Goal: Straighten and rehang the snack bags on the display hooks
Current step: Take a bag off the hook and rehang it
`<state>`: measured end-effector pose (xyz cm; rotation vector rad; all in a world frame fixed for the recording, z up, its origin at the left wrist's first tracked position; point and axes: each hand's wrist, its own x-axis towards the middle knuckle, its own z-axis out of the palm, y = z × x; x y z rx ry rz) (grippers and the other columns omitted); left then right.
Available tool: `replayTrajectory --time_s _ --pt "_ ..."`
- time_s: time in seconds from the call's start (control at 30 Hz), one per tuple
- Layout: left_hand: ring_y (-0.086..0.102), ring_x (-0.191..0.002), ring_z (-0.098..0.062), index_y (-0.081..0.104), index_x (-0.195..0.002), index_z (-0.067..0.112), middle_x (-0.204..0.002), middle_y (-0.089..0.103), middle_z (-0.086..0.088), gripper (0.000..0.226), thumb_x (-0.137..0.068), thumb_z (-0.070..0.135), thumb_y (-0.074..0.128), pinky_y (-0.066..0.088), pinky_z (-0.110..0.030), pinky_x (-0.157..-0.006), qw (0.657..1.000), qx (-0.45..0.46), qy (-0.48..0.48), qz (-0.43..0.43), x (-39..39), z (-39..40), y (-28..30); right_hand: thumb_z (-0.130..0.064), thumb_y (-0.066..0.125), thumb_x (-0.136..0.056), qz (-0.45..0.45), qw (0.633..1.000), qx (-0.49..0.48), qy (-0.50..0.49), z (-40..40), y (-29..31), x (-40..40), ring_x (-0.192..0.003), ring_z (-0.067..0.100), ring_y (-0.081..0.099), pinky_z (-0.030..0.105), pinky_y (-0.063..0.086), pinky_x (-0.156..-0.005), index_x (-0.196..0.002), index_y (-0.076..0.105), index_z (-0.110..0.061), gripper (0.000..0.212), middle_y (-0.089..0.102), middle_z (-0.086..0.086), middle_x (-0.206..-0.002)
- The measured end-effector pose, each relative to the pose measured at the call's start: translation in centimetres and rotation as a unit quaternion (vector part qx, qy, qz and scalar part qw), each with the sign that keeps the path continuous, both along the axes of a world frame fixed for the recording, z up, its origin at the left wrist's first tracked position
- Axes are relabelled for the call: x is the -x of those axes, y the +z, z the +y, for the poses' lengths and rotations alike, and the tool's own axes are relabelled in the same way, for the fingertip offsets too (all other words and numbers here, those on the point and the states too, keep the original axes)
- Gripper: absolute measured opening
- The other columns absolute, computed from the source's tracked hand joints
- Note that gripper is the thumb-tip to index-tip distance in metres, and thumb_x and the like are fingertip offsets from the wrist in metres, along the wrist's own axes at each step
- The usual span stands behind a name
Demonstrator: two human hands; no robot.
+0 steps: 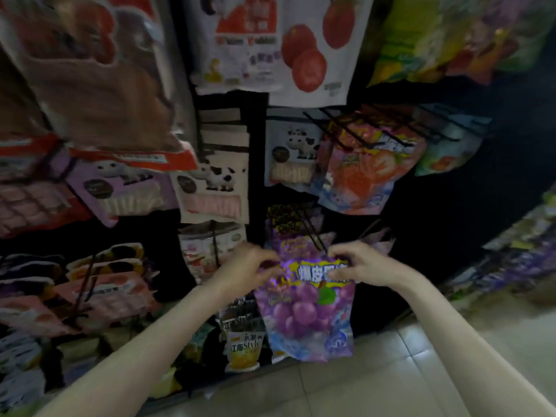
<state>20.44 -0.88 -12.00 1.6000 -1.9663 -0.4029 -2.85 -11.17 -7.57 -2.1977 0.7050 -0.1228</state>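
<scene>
A purple grape snack bag [307, 311] hangs in front of the dark display rack, low in the middle. My left hand [249, 267] pinches its top left corner. My right hand [361, 263] grips its top right corner. Just above the bag's top edge a black wire hook [313, 233] slants toward me, with more purple bags [285, 224] hanging behind on it. Whether the held bag's hole is on the hook is hidden by my fingers.
An orange strawberry bag [361, 173] hangs on hooks [346, 130] up right. Cow-print bags [216, 188] hang at centre left, pink packs [102, 293] at lower left, yellow bags [243, 347] below. Pale floor tiles [376, 380] lie at the bottom right.
</scene>
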Motion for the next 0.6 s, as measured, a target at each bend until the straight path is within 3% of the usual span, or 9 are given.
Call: replayTrajectory --time_s 0.13,0.2,0.27,0.37,0.43,0.53,0.6 --pt "0.046 -0.052 0.008 0.067 -0.082 0.006 -0.059 0.048 0.012 0.02 -0.092 0.019 0.057 0.027 -0.016 -0.051 0.982 -0.174 0.006 0.07 4.0 -3.0 -5.7 -0.014 0.068 -0.085 0.059 0.997 -0.028 -0.041 -3.6 -6.6 2.9 -0.051 -0.005 0.038 0.017 0.024 -0.051 -0.064 0.052 -0.017 0.027 0.037 -0.012 -0.057" --pt "0.042 -0.05 0.002 0.064 -0.075 0.008 -0.057 0.042 0.013 0.025 -0.095 0.02 0.053 0.024 -0.016 -0.049 0.967 -0.235 0.046 0.088 5.0 -5.1 -8.1 -0.013 0.068 -0.085 0.071 0.995 -0.043 -0.061 -5.5 -9.8 3.2 -0.049 -0.004 0.038 0.018 0.023 -0.05 -0.06 0.046 -0.021 0.035 0.034 -0.012 -0.055" --pt "0.037 -0.049 -0.008 0.054 -0.066 0.011 -0.053 0.037 0.006 0.032 -0.096 0.022 0.05 0.021 -0.02 -0.047 0.955 -0.278 0.079 0.069 5.8 -7.1 -10.0 -0.017 0.066 -0.087 0.088 0.989 -0.063 -0.097 -7.4 -12.5 2.9 -0.062 0.0 0.04 0.018 0.026 -0.052 -0.064 0.049 -0.02 0.029 0.037 -0.01 -0.061" --pt "0.047 -0.058 -0.016 0.059 -0.078 0.012 -0.059 0.046 0.0 0.024 -0.096 0.022 0.048 0.026 -0.024 -0.052 0.95 -0.286 0.122 0.036 6.1 -9.7 -11.2 -0.026 0.06 -0.091 0.106 0.979 -0.072 -0.157 -9.5 -14.9 1.9 -0.089 0.016 0.053 0.018 0.037 -0.062 -0.089 0.063 -0.016 0.011 0.055 -0.003 -0.086" --pt "0.049 -0.065 -0.016 0.053 -0.081 0.015 -0.07 0.051 -0.005 0.019 -0.097 0.023 0.047 0.028 -0.026 -0.056 0.949 -0.279 0.145 0.029 5.8 -10.9 -11.1 -0.027 0.056 -0.094 0.106 0.978 -0.045 -0.173 -10.6 -15.1 1.2 -0.102 0.024 0.058 0.029 0.043 -0.075 -0.115 0.062 -0.009 0.028 0.061 0.006 -0.111" --pt "0.046 -0.055 -0.014 0.059 -0.09 0.016 -0.064 0.051 -0.003 0.019 -0.099 0.025 0.045 0.028 -0.019 -0.049 0.948 -0.272 0.159 0.044 5.2 -12.2 -10.7 -0.025 0.053 -0.095 0.085 0.981 -0.032 -0.173 -12.2 -14.5 0.6 -0.093 0.025 0.057 0.035 0.046 -0.072 -0.119 0.06 -0.008 0.029 0.061 0.012 -0.116" --pt "0.052 -0.058 -0.017 0.064 -0.096 0.011 -0.067 0.057 -0.004 0.025 -0.098 0.027 0.044 0.032 -0.023 -0.052 0.953 -0.252 0.167 0.023 5.1 -13.0 -10.6 -0.026 0.054 -0.095 0.075 0.979 -0.027 -0.187 -13.1 -14.3 0.4 -0.104 0.027 0.058 0.039 0.05 -0.081 -0.121 0.059 -0.008 0.032 0.059 0.011 -0.121"
